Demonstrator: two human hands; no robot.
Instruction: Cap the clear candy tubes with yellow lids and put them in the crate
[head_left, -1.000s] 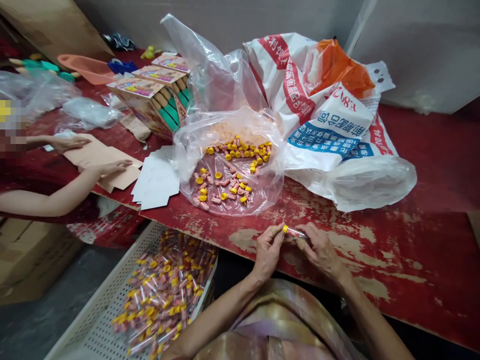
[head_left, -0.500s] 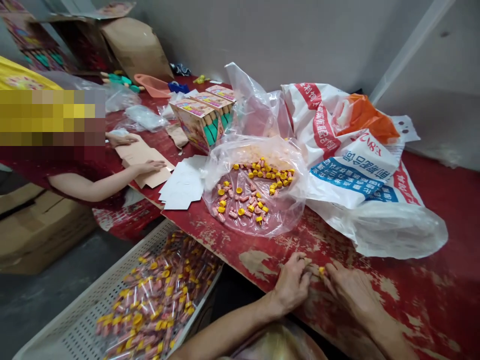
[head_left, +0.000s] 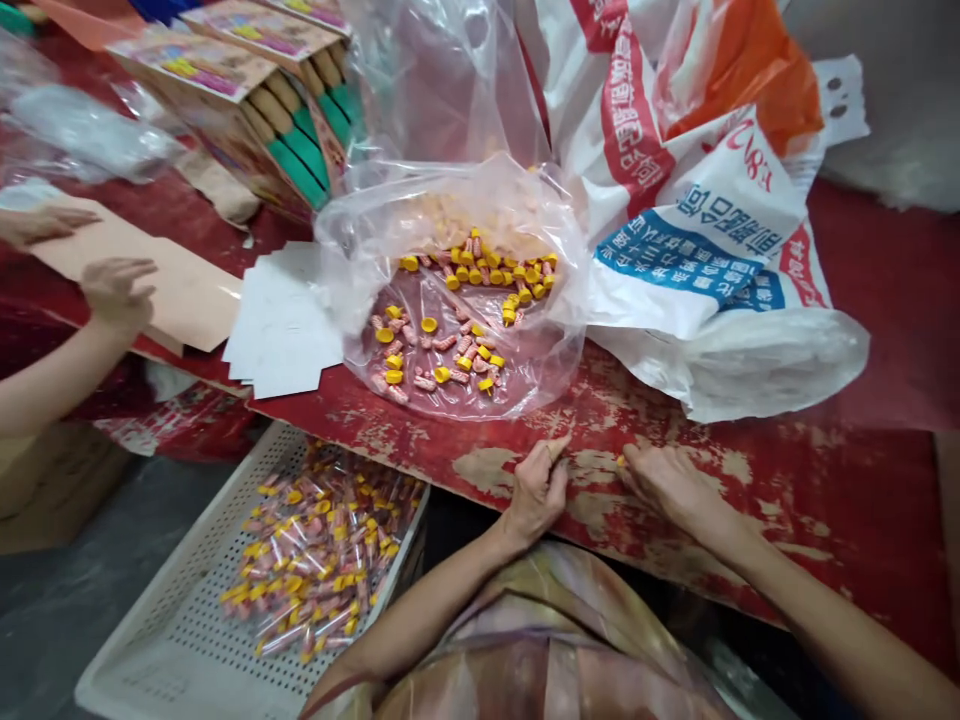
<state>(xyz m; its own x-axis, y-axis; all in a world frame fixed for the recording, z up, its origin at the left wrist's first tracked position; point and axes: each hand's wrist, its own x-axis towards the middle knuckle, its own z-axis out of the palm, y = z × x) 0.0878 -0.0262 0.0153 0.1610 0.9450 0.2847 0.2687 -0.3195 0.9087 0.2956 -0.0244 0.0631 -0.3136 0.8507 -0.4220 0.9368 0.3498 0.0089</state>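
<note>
Over the near edge of the worn red table (head_left: pixel 517 470), my left hand (head_left: pixel 534 495) is closed, thumb and fingers pinched. Whatever it grips, if anything, is too small or clear to make out. My right hand (head_left: pixel 667 485) is closed to its right, a hand's width away. A speck of yellow, like a yellow cap (head_left: pixel 621 461), shows at its fingertips. Beyond both hands lies an open clear plastic bag (head_left: pixel 559 360). Inside it are many small pink pieces with yellow caps (head_left: pixel 465 350), some loose in front and more heaped behind.
At lower left, a white perforated crate (head_left: pixel 172 610) holds clear tubes with yellow caps (head_left: pixel 322 540). White cards (head_left: pixel 289 320) lie left of the bag; printed boxes (head_left: pixel 225 110) stand behind. A white printed sack (head_left: pixel 675 270) fills the back right. A co-worker's hands (head_left: pixel 116 290) rest on tan card (head_left: pixel 199 300).
The view has tilted down and come closer to the table. My hands are farther apart, and the yellow at my right fingertips is less visible. The co-worker's nearer hand has lifted slightly.
</note>
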